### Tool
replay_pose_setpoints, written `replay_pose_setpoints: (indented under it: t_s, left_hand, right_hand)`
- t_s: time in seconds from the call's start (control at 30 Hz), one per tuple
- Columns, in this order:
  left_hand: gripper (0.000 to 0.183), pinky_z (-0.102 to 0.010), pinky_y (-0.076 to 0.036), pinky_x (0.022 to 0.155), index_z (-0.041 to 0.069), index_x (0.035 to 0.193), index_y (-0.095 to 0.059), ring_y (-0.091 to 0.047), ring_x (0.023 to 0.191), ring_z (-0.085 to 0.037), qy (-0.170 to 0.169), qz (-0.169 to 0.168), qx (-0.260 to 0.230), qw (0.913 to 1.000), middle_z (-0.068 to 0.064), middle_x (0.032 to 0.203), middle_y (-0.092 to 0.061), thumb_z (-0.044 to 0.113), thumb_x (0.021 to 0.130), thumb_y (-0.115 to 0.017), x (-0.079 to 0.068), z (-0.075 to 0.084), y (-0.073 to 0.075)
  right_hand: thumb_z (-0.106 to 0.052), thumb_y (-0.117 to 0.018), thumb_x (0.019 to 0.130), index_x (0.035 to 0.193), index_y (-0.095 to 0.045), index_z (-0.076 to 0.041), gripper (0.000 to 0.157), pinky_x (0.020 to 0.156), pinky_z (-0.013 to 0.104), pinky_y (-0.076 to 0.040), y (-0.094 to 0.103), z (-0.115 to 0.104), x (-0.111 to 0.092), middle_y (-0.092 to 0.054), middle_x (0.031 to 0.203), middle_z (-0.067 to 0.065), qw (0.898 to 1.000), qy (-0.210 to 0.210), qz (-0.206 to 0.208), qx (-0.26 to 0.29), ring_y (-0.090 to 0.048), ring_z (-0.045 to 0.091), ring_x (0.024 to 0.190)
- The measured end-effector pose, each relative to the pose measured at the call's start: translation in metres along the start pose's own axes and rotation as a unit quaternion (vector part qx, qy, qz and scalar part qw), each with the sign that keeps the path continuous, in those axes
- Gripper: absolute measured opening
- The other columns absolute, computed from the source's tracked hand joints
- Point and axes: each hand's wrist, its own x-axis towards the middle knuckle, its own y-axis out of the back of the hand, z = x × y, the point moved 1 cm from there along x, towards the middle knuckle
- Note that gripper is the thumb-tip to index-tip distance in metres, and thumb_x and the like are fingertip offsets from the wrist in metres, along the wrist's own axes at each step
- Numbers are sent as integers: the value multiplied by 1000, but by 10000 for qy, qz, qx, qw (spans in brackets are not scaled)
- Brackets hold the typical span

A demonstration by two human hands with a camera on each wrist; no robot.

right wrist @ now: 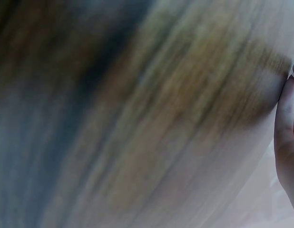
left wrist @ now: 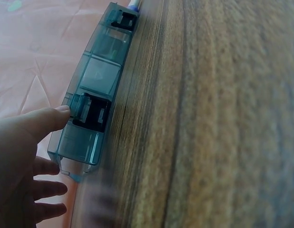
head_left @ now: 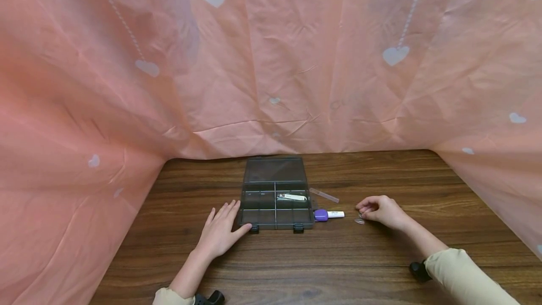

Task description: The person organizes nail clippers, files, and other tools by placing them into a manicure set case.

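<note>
Clear small pieces (head_left: pixel 360 221) lie on the wooden table (head_left: pixel 338 267), at the fingertips of the right hand (head_left: pixel 384 212). We see these fingers bent, with thumb and forefinger narrow together; whether they pinch one piece, we cannot tell. The left hand (head_left: pixel 218 234) has its fingers straight and its thumb wide apart, and this thumb touches the near left edge of the dark transparent box (head_left: pixel 262 215), just beside a black latch (left wrist: pixel 92 111). We find the box open, its lid (head_left: pixel 275 169) laid to the far side, with a nail clipper (head_left: pixel 292 197) in a right compartment. Between box and pieces we notice a purple and white object (head_left: pixel 321 215) and, farther, a clear strip (head_left: pixel 324 195). Beyond the table hangs a pink curtain (head_left: pixel 275 60).
</note>
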Motion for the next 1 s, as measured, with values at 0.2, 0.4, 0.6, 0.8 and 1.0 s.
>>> replay_pose_setpoints:
  t_s: [0.2,0.4,0.6,0.8,1.0]
  left_hand:
    - [81,-56,-14,112,8,146,-40,-28,139,-30,-28,16,76,10000,-12,149,-38,64,88,-51,0,0,0]
    - [80,-55,-14,112,8,145,-41,-24,141,-30,-144,148,203,9996,-13,150,-35,62,89,-52,1,0,1]
    - [80,-55,-14,112,7,145,-42,-24,141,-30,-148,131,243,9995,-13,150,-35,63,89,-51,1,-1,1]
    - [80,-55,-13,112,7,145,-41,-24,141,-30,-103,109,231,9996,-12,150,-35,63,89,-50,2,-2,1]
    - [79,-55,-13,112,7,145,-41,-25,141,-30,-98,112,181,9997,-13,150,-35,62,89,-52,4,-2,0]
  right_hand:
    - [-4,-73,82,99,-71,2,18,67,20,-51,1,-4,0,-70,87,6,9999,58,79,66,-65,10,78]
    - [-4,-72,84,99,-71,1,16,67,20,-51,1,-14,7,-71,86,3,9997,177,160,-82,-65,11,78]
    - [-1,-69,83,98,-71,3,16,68,21,-52,-1,-30,20,-71,84,4,9992,322,248,-56,-66,13,78]
    - [1,-69,83,100,-70,5,17,66,23,-52,-6,-51,38,-71,87,9,9984,491,245,101,-66,18,78]
    - [1,-70,82,100,-70,5,19,63,22,-51,-19,-70,54,-71,88,13,9973,654,187,288,-66,21,78]
